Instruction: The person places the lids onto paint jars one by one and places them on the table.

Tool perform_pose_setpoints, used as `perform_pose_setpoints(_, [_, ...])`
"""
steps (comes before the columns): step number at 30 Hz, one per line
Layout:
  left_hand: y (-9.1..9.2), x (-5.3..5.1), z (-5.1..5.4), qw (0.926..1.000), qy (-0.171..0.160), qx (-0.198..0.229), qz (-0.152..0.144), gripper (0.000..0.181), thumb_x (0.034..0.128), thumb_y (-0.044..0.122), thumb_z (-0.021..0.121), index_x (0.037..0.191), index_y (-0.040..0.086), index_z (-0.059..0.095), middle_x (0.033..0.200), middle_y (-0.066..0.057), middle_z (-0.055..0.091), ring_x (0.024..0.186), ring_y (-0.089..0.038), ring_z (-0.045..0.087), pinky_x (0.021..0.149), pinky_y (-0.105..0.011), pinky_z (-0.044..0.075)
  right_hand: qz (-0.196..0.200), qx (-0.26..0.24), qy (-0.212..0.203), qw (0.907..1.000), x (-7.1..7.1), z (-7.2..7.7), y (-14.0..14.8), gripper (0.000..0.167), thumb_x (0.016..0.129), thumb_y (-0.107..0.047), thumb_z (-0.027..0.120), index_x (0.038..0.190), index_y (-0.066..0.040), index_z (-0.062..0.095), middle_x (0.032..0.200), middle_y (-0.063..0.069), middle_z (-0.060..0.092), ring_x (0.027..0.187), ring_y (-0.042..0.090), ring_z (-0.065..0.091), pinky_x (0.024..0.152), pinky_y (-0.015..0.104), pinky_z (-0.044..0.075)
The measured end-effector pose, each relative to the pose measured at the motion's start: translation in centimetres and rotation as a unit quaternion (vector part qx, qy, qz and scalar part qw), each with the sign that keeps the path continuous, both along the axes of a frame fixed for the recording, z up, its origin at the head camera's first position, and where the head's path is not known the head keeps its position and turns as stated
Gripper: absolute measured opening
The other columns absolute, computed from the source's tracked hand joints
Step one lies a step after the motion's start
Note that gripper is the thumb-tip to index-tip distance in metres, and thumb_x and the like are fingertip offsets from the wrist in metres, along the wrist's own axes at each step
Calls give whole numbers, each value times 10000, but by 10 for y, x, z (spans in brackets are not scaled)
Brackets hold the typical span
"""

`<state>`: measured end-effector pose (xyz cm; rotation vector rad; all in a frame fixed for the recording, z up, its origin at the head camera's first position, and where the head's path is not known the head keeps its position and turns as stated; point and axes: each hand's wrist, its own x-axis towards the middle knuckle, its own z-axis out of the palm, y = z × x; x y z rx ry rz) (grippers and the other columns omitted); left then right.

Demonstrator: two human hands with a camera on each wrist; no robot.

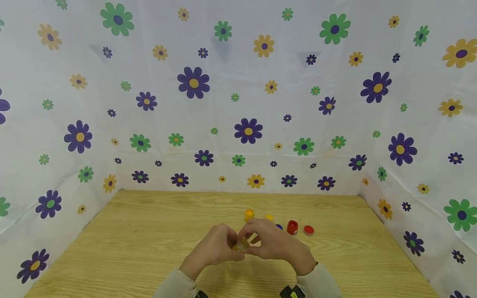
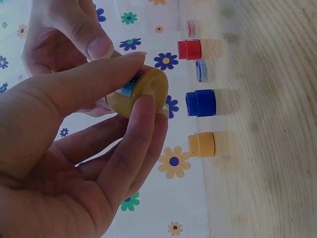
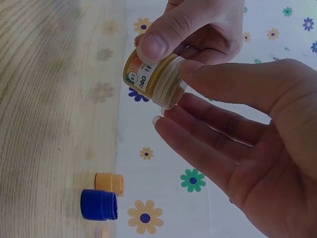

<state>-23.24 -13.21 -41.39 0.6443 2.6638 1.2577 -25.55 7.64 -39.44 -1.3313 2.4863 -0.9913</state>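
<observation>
Above the table, an ochre paint jar is held between both hands. My left hand grips the jar's body, its thumb over the label in the right wrist view. At the clear ribbed lid, my right hand pinches with thumb and fingertips. The lid sits on the jar, which is tilted. In the left wrist view the jar's ochre base faces the camera, with the left fingers around it.
Beyond the hands stand uncapped yellow, red and blue paint jars; the right hand hides the blue one in the head view. Near them lie a yellow lid, a blue lid and a red lid. Flowered sheets surround the wooden table.
</observation>
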Motion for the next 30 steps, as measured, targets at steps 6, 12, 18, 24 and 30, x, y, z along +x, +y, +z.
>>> perform_pose_setpoints(6, [0,0,1,10000,-27,58,-43,126,768,81,881,860,48,801,782,-33,766,647,-101,611,579,-246,503,74,11,-34,10000,0,1,0,201,890,-6,775,1081,-67,752,1068,55,717,1020,150,690,846,183,579])
perform_pose_setpoints(12, [1,0,1,9999,-15,85,-60,123,762,73,881,847,45,797,763,-39,760,624,-91,584,560,-238,486,77,20,-97,9999,0,0,0,194,896,-7,769,1083,-58,761,1068,55,725,1018,162,708,845,189,583])
perform_pose_setpoints(18, [1,1,0,10000,6,73,-46,118,758,71,881,832,51,793,733,-29,745,600,-82,548,541,-232,463,23,79,-88,9999,-1,0,0,187,905,-24,766,1089,-63,764,1069,51,732,1006,144,712,831,170,577])
perform_pose_setpoints(24, [2,1,0,10000,23,39,-27,116,753,82,883,795,61,778,663,7,680,569,-77,473,512,-221,402,-82,176,-120,9997,-1,0,-1,174,924,-65,758,1098,-74,769,1078,46,749,969,107,718,793,128,555])
perform_pose_setpoints(30, [2,1,1,10000,13,16,-11,111,747,76,881,780,65,776,640,28,643,567,-78,457,511,-219,389,-178,258,60,9995,-1,-1,-2,156,928,-106,764,1081,-84,772,1042,38,768,890,28,680,764,136,552])
